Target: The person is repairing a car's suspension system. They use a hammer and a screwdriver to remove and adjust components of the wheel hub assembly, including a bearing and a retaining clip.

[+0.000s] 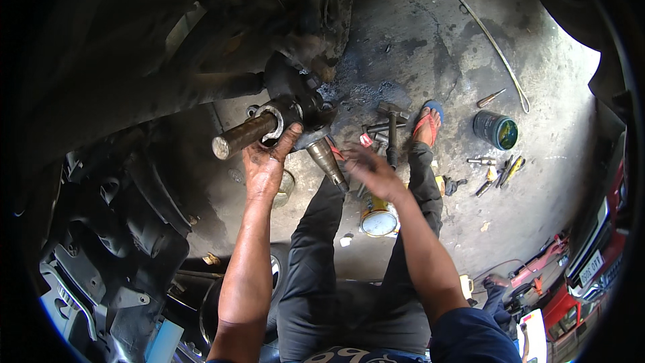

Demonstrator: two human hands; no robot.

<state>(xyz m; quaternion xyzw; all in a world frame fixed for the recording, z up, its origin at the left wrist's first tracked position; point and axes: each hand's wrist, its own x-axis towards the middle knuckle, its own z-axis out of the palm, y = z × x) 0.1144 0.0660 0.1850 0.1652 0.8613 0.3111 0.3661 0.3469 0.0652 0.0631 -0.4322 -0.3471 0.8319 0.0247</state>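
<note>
Clasping the metal joint (289,109) is the left hand (266,163). Just right of the joint's down-slanting spindle (325,158) hangs the nearer right hand (373,172), fingers blurred, seemingly loose.

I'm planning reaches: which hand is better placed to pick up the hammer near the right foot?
Probably the right hand: it looks empty and is nearer the hammer, while the left hand grips the metal joint.

The person wears long, charcoal-black cloth trousers (353,316). At the trousers' waist shows a navy-blue shirt (356,355) with white printing; right of the trousers' lap, its short navy sleeve (470,336). Beyond their right cuff: a blue-soled, red-strapped flip-flop (433,105).
</note>
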